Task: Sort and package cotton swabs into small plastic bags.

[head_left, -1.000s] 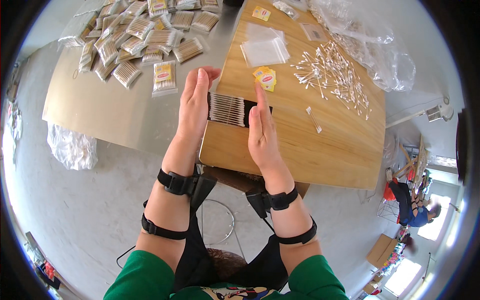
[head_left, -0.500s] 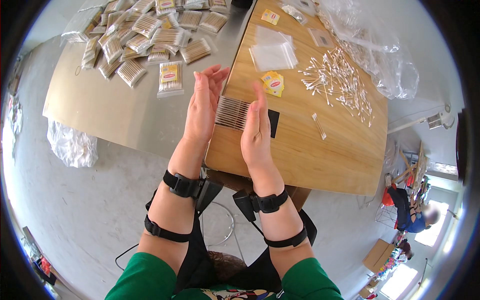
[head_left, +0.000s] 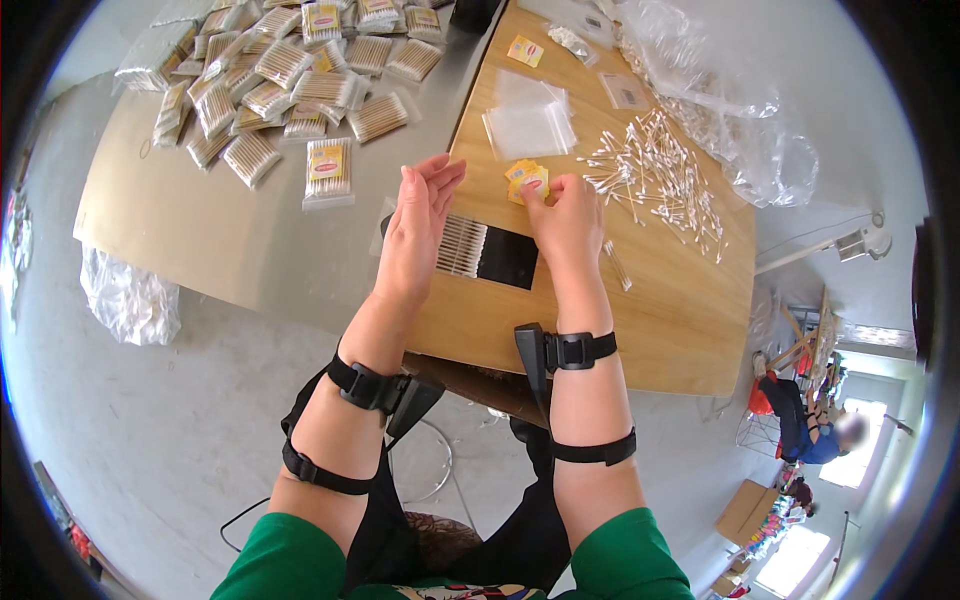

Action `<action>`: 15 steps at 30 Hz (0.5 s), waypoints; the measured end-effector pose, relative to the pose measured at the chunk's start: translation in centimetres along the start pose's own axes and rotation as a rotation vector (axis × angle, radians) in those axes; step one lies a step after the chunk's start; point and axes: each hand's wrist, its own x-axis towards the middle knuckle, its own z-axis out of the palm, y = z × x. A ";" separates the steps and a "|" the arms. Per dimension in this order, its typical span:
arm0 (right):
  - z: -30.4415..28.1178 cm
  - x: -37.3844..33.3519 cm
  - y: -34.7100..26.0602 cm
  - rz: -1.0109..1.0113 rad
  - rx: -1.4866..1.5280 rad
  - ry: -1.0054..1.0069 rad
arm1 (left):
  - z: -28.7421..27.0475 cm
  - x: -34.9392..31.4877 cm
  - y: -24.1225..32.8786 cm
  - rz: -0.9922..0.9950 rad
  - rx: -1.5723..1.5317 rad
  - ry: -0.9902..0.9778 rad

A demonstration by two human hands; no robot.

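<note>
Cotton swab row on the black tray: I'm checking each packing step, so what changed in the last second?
The right hand left the cotton swab row and moved forward to the small yellow labels, fingertips pinching one. Part of the black tray is now uncovered. The left hand stays flat and upright against the row's left side. The loose swabs and clear bags are unchanged.

Bright, even daylight with soft shadows. Fisheye bending curves the table (head_left: 640, 330) edges, and a dark rim surrounds a sharp centre.
</note>
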 end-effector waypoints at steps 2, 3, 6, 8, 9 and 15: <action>-0.2 0.5 -0.1 0.032 0.015 -0.017 | 0.0 0.1 -0.1 -0.006 -0.012 0.027; -0.3 0.7 -0.2 0.065 0.032 -0.036 | 0.0 0.1 -0.1 0.002 -0.008 0.022; -0.4 0.9 0.0 0.118 0.107 -0.031 | -0.3 0.1 -0.3 0.009 -0.012 0.021; 0.1 1.3 0.9 0.140 0.209 -0.047 | -0.2 0.1 -0.2 0.006 -0.018 0.023; 0.3 1.5 1.7 0.165 0.315 -0.063 | 0.0 0.1 -0.1 -0.001 -0.021 0.026; -1.3 0.6 3.0 0.227 0.945 -0.059 | -0.2 0.2 -0.2 -0.015 -0.055 0.040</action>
